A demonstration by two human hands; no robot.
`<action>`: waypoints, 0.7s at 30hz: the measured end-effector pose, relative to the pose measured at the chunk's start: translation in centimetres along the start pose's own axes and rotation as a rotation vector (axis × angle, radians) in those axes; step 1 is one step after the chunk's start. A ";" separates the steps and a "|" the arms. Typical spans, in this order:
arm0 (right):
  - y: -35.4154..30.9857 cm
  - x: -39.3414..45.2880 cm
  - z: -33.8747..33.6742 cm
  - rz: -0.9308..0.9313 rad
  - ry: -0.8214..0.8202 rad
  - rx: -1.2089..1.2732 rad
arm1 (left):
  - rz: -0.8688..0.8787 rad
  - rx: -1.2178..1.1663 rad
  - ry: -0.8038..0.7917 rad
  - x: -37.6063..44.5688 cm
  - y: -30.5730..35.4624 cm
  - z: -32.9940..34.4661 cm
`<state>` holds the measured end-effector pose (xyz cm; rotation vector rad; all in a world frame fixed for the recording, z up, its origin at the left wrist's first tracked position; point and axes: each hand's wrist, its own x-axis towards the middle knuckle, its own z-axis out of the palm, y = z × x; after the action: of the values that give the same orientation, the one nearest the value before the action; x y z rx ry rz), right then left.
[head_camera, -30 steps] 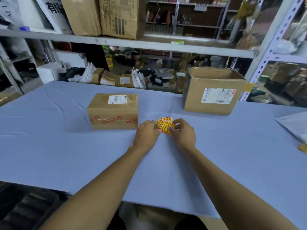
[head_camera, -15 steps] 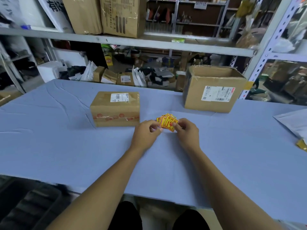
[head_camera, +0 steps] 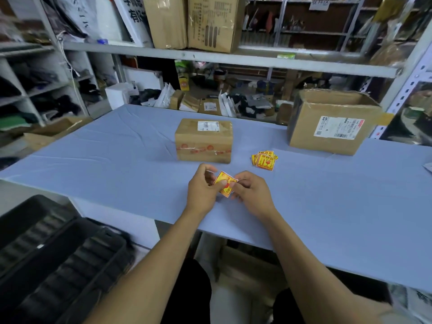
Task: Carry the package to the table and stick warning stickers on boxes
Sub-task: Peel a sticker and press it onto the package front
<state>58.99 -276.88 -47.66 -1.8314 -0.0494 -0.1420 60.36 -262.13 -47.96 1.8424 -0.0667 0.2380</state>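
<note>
Table: sticker half-hidden between hands

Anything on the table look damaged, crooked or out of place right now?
Nothing serious. The spare warning stickers lie in a loose, fanned pile rather than a neat stack, and the open cardboard box has a ragged top edge. The sealed package sits flat and looks intact.

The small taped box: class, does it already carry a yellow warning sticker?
No: the small taped box shows only a white label and red-printed tape, while one yellow sticker is between both hands.
</note>
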 end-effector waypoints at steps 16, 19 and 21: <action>0.2 -0.7 -0.7 0.030 0.064 0.032 | 0.247 0.167 -0.071 -1.3 0.7 0.8; 0.4 -0.5 -0.7 0.029 0.038 0.069 | 0.249 0.166 -0.096 -1.4 0.6 0.7; 0.5 -0.4 -0.7 0.024 0.016 0.096 | 0.251 0.154 -0.087 -1.4 0.5 0.6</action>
<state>58.57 -277.71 -48.04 -1.7341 -0.0224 -0.1350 59.02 -262.95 -47.94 1.9969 -0.3497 0.3462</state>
